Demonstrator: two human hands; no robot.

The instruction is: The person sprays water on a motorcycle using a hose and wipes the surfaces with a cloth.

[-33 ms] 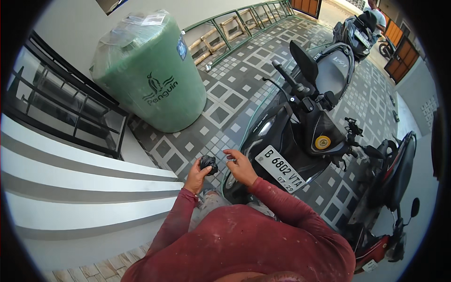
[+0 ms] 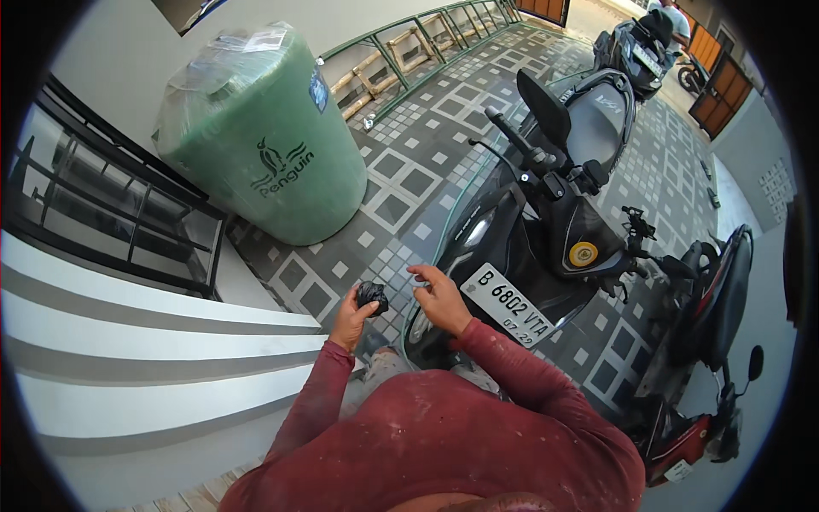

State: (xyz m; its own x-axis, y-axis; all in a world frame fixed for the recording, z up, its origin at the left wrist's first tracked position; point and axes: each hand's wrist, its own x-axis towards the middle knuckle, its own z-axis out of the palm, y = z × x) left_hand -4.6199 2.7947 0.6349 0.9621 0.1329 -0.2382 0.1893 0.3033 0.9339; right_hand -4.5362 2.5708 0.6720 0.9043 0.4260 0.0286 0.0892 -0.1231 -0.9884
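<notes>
A small crumpled black plastic bundle (image 2: 373, 297) is gripped in my left hand (image 2: 348, 321), its thumb pressed over the near side. What the bundle contains, if anything, cannot be seen. My right hand (image 2: 441, 301) is raised just to the right of it, apart from the plastic. Its index finger points left while the other fingers are loosely bent, and nothing shows between them. Close beside the right hand stands the front of a black scooter (image 2: 520, 230).
A large green tank (image 2: 281, 145) wrapped in plastic stands ahead on the left. White ledges (image 2: 162, 341) and a black-framed window run along the left. A ladder (image 2: 401, 64) lies beyond. Another motorbike (image 2: 721, 316) is at right; a person (image 2: 674, 21) is far off.
The surroundings have shifted slightly left in the picture. My left hand still grips the black plastic bundle, and the right hand keeps nearly the same pose.
</notes>
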